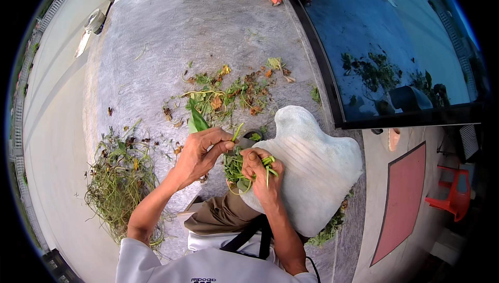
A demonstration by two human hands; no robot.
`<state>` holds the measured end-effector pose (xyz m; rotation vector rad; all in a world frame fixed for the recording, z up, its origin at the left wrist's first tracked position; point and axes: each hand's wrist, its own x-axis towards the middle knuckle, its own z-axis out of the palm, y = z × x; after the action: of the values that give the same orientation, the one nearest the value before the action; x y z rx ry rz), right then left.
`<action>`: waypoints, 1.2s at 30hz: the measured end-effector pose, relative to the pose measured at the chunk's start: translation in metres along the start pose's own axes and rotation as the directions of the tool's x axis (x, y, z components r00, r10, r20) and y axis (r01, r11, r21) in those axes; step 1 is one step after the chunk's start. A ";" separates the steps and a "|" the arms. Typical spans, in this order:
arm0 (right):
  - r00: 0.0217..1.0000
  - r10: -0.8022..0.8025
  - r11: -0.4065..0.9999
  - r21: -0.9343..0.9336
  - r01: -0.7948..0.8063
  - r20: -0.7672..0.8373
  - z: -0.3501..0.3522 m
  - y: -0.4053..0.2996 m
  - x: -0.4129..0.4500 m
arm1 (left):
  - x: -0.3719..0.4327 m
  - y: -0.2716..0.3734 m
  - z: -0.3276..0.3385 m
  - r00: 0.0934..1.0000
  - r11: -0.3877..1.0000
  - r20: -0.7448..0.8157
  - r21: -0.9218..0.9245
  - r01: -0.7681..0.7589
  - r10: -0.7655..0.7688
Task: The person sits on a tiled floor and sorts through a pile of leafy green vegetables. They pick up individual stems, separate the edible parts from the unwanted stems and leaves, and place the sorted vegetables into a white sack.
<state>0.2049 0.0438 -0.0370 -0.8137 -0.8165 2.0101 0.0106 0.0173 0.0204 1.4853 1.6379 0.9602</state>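
Note:
My left hand (206, 148) pinches a short green stem piece (237, 131) between thumb and index finger. A broad green leaf (199, 120) shows just beyond its knuckles; whether the hand holds it is unclear. Close by on the right, my right hand (263, 168) is closed around several cut-looking green stems (269, 162), their ends poking out past the fingers. A leafy green bundle (232, 168) hangs beside and beneath this hand, above my brown-trousered knee. The two hands are near each other but apart.
Leaf scraps (218, 96) lie ahead on the grey floor, a heap of thin stems (121, 185) at left. A pale, fuzzy cover (308, 166) lies at right, below a dark-framed glass panel (390, 49). Farther off are a bucket (94, 21), a pink mat (401, 205) and a red plastic stool (454, 193).

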 end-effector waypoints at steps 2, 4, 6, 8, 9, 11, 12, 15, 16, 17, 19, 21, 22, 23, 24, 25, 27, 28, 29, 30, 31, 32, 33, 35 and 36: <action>0.993 -0.115 0.992 -0.053 0.114 -0.022 0.001 -0.004 -0.001 | -0.003 0.008 0.011 0.998 0.995 0.005 0.072 -0.070 0.069; 0.961 -0.274 0.952 -0.157 0.265 -0.040 0.002 -0.002 0.005 | -0.006 0.011 0.020 0.990 0.986 0.009 0.087 -0.143 0.143; 0.944 -0.320 0.932 -0.204 0.298 -0.084 0.000 0.003 0.005 | -0.006 0.015 0.027 0.981 0.972 -0.011 0.140 -0.189 0.193; 0.931 -0.344 0.921 -0.241 0.307 -0.126 -0.001 0.004 0.004 | -0.009 0.011 0.031 0.966 0.941 -0.006 0.229 -0.249 0.257; 0.927 -0.344 0.920 -0.253 0.301 -0.147 -0.001 0.002 0.004 | -0.011 0.007 0.033 0.960 0.936 -0.014 0.228 -0.268 0.279; 0.931 -0.324 0.927 -0.255 0.277 -0.168 0.002 -0.002 0.003 | -0.012 0.002 0.037 0.946 0.925 -0.031 0.224 -0.308 0.322; 0.934 -0.310 0.932 -0.253 0.261 -0.178 0.004 -0.003 0.002 | -0.011 0.000 0.041 0.925 0.906 -0.044 0.225 -0.358 0.376; 0.940 -0.305 0.929 -0.262 0.260 -0.149 0.001 -0.009 0.001 | -0.007 -0.005 0.053 0.915 0.898 -0.056 0.228 -0.377 0.399; 0.931 -0.346 0.911 -0.279 0.304 -0.117 -0.001 -0.009 0.002 | -0.005 -0.009 0.060 0.916 0.908 -0.088 0.197 -0.370 0.392; 0.918 -0.386 0.890 -0.296 0.347 -0.086 -0.003 -0.006 0.004 | -0.006 -0.009 0.061 0.933 0.927 -0.064 0.158 -0.341 0.354; 0.879 -0.477 0.826 -0.355 0.438 -0.024 -0.015 -0.003 0.012 | -0.004 -0.010 0.062 0.956 0.954 0.000 0.067 -0.293 0.293; 0.836 -0.548 0.786 -0.363 0.500 -0.035 -0.014 -0.005 0.015 | 0.000 -0.013 0.057 0.991 0.986 -0.015 -0.100 -0.136 0.135; 0.898 -0.429 0.877 -0.283 0.388 -0.100 -0.007 -0.017 0.008 | 0.002 -0.027 0.056 0.996 0.982 -0.062 -0.175 -0.071 0.061; 0.860 -0.505 0.843 -0.253 0.475 -0.069 -0.013 -0.010 0.011 | 0.006 -0.041 0.056 0.988 0.919 -0.137 -0.393 0.017 -0.077; 0.883 -0.462 0.886 -0.095 0.455 -0.080 -0.014 -0.008 0.009 | 0.014 -0.056 0.055 0.964 0.887 -0.201 -0.458 0.065 -0.174; 0.904 -0.418 0.904 0.062 0.424 -0.087 -0.017 -0.005 0.006 | 0.029 -0.068 0.057 0.934 0.874 -0.266 -0.479 0.086 -0.237; 0.927 -0.355 0.927 0.082 0.366 -0.124 -0.025 -0.004 0.000 | 0.064 -0.095 0.067 0.918 0.884 -0.310 -0.461 0.081 -0.246; 0.966 -0.243 0.960 0.123 0.253 -0.090 -0.032 -0.001 -0.001 | 0.082 -0.108 0.071 0.926 0.887 -0.259 -0.441 0.139 -0.274; 0.970 -0.227 0.973 0.023 0.230 -0.091 -0.037 -0.002 -0.001 | 0.103 -0.119 0.077 0.930 0.887 -0.208 -0.419 0.195 -0.303; 0.970 -0.220 0.974 0.034 0.225 -0.102 -0.039 -0.005 0.002 | 0.129 -0.125 0.089 0.937 0.862 -0.118 -0.442 0.248 -0.330; 0.972 -0.212 0.975 0.053 0.218 -0.103 -0.039 -0.007 0.008 | 0.152 -0.144 0.101 0.944 0.866 -0.051 -0.416 0.278 -0.327; 0.974 -0.187 0.979 0.053 0.195 -0.128 -0.041 -0.008 0.012 | 0.179 -0.152 0.121 0.945 0.882 0.003 -0.357 0.308 -0.328; 0.983 -0.146 0.988 0.031 0.151 -0.112 -0.048 -0.012 0.014 | 0.208 -0.161 0.143 0.953 0.918 0.087 -0.259 0.301 -0.288; 0.995 -0.015 0.995 0.096 0.025 -0.103 -0.061 -0.013 0.017 | 0.260 -0.173 0.190 0.960 0.963 0.156 -0.099 0.250 -0.233; 0.990 0.008 0.996 0.087 0.004 -0.141 -0.062 -0.018 0.021 | 0.286 -0.185 0.213 0.971 0.988 0.182 -0.005 0.156 -0.152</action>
<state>0.2507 0.0858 -0.0644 -0.8953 -0.6435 1.9512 0.0885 0.3043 -0.2502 1.3681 1.5809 0.7312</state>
